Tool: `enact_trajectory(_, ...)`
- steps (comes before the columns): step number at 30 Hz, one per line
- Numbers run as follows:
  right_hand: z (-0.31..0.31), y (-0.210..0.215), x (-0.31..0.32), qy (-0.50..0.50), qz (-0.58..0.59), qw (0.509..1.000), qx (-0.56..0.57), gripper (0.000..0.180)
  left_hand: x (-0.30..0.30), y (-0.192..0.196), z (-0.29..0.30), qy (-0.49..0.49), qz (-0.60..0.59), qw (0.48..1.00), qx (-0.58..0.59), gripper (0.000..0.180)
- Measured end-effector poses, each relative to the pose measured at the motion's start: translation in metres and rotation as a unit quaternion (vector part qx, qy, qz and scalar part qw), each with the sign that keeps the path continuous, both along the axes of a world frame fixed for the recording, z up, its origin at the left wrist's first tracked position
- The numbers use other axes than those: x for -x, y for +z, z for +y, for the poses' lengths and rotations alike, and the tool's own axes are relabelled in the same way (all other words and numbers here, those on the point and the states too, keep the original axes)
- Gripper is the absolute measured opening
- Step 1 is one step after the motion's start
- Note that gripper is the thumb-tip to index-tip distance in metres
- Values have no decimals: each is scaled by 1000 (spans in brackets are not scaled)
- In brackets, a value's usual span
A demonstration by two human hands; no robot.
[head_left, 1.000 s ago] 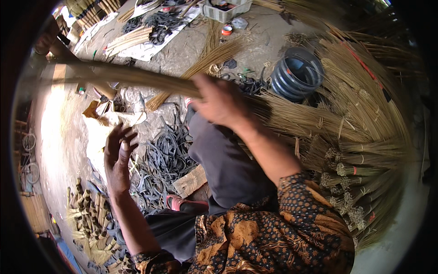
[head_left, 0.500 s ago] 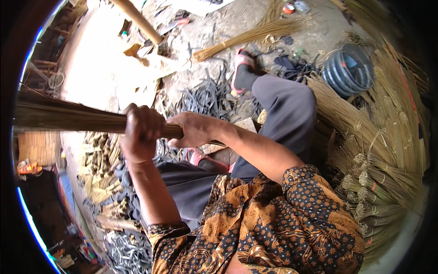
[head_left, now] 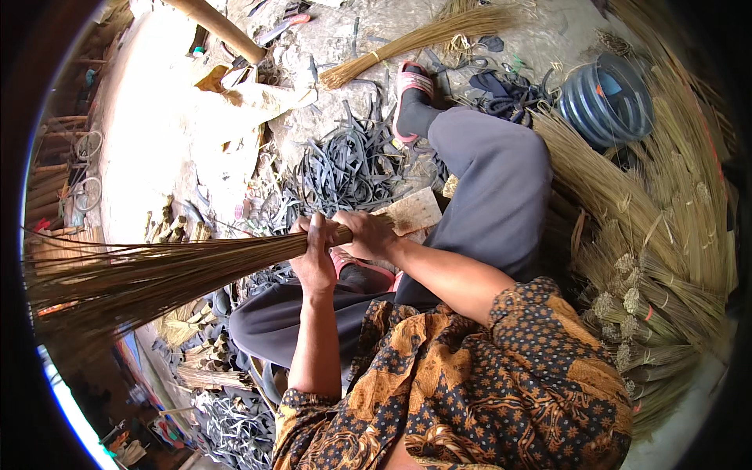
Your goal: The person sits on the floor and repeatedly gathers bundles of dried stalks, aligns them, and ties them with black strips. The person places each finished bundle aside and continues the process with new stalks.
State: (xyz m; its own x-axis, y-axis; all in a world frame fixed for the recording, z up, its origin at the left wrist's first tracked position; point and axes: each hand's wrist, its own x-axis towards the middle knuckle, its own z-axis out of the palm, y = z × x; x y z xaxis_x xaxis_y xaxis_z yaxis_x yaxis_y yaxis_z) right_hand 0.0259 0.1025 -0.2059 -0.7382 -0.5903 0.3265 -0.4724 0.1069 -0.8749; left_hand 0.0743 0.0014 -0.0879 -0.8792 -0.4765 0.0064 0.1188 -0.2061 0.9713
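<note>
A bundle of thin brown broom sticks (head_left: 149,274) lies level across the seated person's lap, its loose ends fanning out toward the left edge of the view and its tight end held over the knees. The left hand (head_left: 315,258) is wrapped around the bundle near that tight end, fingers closed over the top. The right hand (head_left: 366,233) grips the very end just beside it, the two hands touching.

Below the hands are grey trousers (head_left: 493,196), one leg stretched forward to a foot in a pink sandal (head_left: 409,98). A pile of dark rubber strips (head_left: 345,168) lies on the dirt floor (head_left: 157,149) just beyond the hands, with a flat wooden block (head_left: 415,211) beside the knee. To the right, heaps of tied broom bundles (head_left: 666,258) curve around the person, near a coil of dark hose (head_left: 607,98). Another finished bundle (head_left: 423,35) lies farther off at the top.
</note>
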Motion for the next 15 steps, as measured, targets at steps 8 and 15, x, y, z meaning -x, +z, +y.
enact_trajectory(8, 8, 7, 1, 10, -134, 986, -100, 23, 8, -17, 7, -21, -75, 996, 47, 22)
enact_trajectory(15, 22, 59, 50, -44, -250, 965, -62, 23, 5, -17, -14, -139, -122, 980, 69, 80)
